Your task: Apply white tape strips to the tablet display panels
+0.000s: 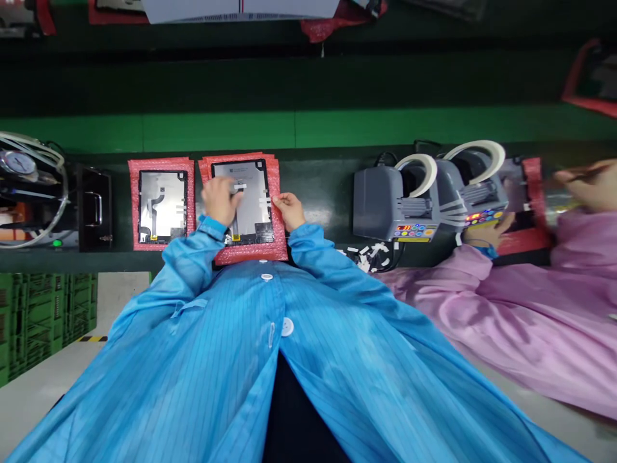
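A dark tablet panel (250, 193) lies face down on a stack of red bubble-wrap sheets (274, 241) in front of me. My left hand (219, 199) rests on the panel's left part, fingers curled and pressed near a strip of white tape (240, 187). My right hand (289, 209) grips the right edge of the panel and the wrap. Blue sleeves cover both arms. A second panel (162, 206) lies on its own red wrap to the left, untouched.
Two grey tape dispensers (400, 202) with white rolls stand at the right, cut tape pieces (371, 254) by them. A co-worker in a pink coat (506, 296) works at the far right. A black box (94, 209) and gauge machine (24, 186) stand left; green crates (43, 315) sit below.
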The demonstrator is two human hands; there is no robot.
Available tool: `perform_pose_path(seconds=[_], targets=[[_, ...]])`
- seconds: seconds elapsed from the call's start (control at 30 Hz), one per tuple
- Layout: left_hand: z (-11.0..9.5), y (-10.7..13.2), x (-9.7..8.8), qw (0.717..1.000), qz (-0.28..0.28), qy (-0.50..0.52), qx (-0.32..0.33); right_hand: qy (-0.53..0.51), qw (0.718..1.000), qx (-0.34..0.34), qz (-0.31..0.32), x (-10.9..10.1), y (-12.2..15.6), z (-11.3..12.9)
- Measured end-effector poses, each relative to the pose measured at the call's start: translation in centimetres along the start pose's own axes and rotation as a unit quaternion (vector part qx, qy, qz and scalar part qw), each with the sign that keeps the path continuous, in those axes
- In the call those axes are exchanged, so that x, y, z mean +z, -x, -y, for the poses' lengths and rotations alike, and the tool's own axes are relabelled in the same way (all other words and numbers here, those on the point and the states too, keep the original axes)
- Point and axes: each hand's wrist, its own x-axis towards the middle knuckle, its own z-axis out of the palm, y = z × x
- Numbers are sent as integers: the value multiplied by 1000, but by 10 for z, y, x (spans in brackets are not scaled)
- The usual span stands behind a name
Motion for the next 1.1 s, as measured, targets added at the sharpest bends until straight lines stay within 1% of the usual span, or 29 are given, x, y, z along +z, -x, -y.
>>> perform_pose_path(seconds=[0.07, 0.1, 0.17, 0.2, 0.23, 0.27, 0.3, 0.37, 0.43, 0.5, 0.57, 0.6, 0.67, 0.73, 0.77, 0.8, 0.87, 0.97, 1.03, 1.1], targets=[[25, 13, -4, 996, -51, -2, -73, 90, 994, -57, -23, 0, 4, 4], [36, 19, -3, 994, -59, 1, -92, 140, 985, -94, -34, 0, 6, 7], [51, 27, 4, 994, -59, 18, -89, 221, 957, -178, -56, 2, 10, 12], [55, 28, 9, 995, -59, 33, -80, 246, 944, -209, -66, 4, 11, 15], [57, 28, 14, 994, -62, 50, -74, 261, 936, -225, -74, 6, 12, 17], [58, 27, 18, 993, -66, 68, -74, 268, 934, -222, -81, 8, 12, 19], [57, 26, 20, 991, -70, 86, -81, 267, 938, -205, -86, 10, 12, 21], [55, 24, 20, 985, -72, 121, -97, 240, 954, -155, -94, 12, 12, 24], [53, 27, 14, 979, -75, 160, -99, 162, 976, -115, -83, 12, 12, 27], [51, 35, 7, 967, -81, 224, -95, 60, 993, -85, -47, 10, 14, 31], [50, 45, 0, 939, -58, 320, -110, -26, 998, -57, 2, 9, 17, 35], [51, 49, -3, 918, -38, 371, -133, -53, 997, -44, 26, 10, 20, 37], [57, 55, -10, 865, 0, 460, -202, -81, 994, -25, 66, 17, 24, 42], [71, 56, -22, 817, 1, 512, -264, -79, 992, -20, 98, 33, 26, 46], [81, 55, -29, 804, -11, 523, -283, -69, 991, -23, 111, 45, 26, 48], [94, 52, -38, 798, -28, 526, -293, -55, 991, -29, 121, 60, 26, 49], [123, 44, -56, 804, -71, 506, -304, -9, 990, -41, 136, 96, 23, 49], [169, 28, -80, 823, -128, 446, -326, 111, 982, -54, 144, 152, 15, 45], [194, 16, -89, 834, -151, 411, -335, 199, 968, -60, 138, 184, 8, 40], [210, 6, -93, 848, -157, 379, -335, 260, 955, -64, 130, 207, 2, 35]])
